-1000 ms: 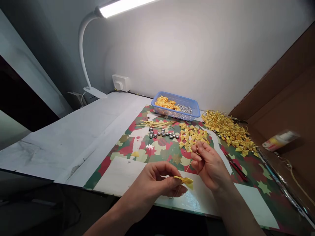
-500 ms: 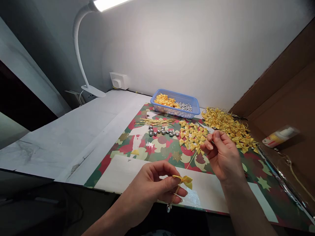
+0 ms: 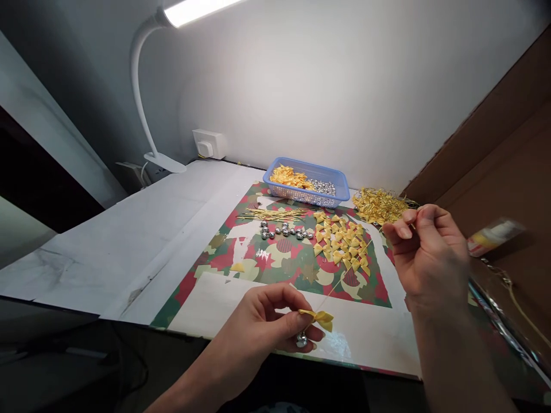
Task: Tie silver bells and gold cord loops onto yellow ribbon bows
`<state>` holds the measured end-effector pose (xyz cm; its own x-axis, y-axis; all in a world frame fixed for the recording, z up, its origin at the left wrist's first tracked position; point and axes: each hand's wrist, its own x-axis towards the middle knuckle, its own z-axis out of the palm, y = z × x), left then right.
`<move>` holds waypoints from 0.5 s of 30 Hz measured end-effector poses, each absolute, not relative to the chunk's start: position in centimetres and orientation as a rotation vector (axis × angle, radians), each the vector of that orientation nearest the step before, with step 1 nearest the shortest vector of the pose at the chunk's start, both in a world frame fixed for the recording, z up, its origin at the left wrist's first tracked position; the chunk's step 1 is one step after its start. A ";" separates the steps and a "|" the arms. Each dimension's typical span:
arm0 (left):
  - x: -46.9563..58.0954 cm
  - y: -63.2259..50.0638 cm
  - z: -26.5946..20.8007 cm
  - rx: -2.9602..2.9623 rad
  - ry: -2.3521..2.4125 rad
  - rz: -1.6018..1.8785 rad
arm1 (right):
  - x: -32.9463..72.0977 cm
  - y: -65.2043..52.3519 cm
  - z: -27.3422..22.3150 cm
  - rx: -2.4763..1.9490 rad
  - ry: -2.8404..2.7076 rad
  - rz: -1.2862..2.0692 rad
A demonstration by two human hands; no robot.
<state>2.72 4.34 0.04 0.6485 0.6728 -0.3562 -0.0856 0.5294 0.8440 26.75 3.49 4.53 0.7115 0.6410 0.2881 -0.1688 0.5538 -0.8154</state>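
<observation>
Yellow ribbon, folded into a bow (image 3: pixel 322 320), is sitting between the thumb and forefinger of the left hand (image 3: pixel 271 321), low over the near edge of the bench (image 3: pixel 129 241). That hand is gripping the bow by one wing, while the other wing is poking out to the right. Just below it a silver ball (image 3: pixel 302 340) is hanging in front of the lower fingers; whether it is touching them, I cannot tell.

From the bow a thin cord (image 3: pixel 333 289) is running up and to the right in a straight line towards the right hand (image 3: pixel 430 252). The right hand is pinching with thumb and forefinger at the cord's far end, well apart from the left and raised above the bench.

Beyond the hands, a patterned sheet (image 3: pixel 301 272) is covering part of the bench. More yellow bows (image 3: pixel 340 235) are lying there in a cluster, with silver balls (image 3: pixel 286 230) lining up beside them and gold strands (image 3: pixel 275 214) resting behind the balls. Further back, a blue basket (image 3: pixel 301 196) is holding yellow pieces and small silver ones. Near its right end a tangled yellow heap (image 3: pixel 379 205) is spreading, partly hidden by the right hand.
</observation>
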 end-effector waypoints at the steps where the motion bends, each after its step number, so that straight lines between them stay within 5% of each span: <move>1: 2.7 4.3 0.0 0.919 0.733 0.505 | 26.8 3.5 4.7 -0.855 -0.623 0.505; 15: 2.2 4.3 0.3 0.938 0.690 0.530 | 27.5 4.0 5.4 -0.831 -0.620 0.405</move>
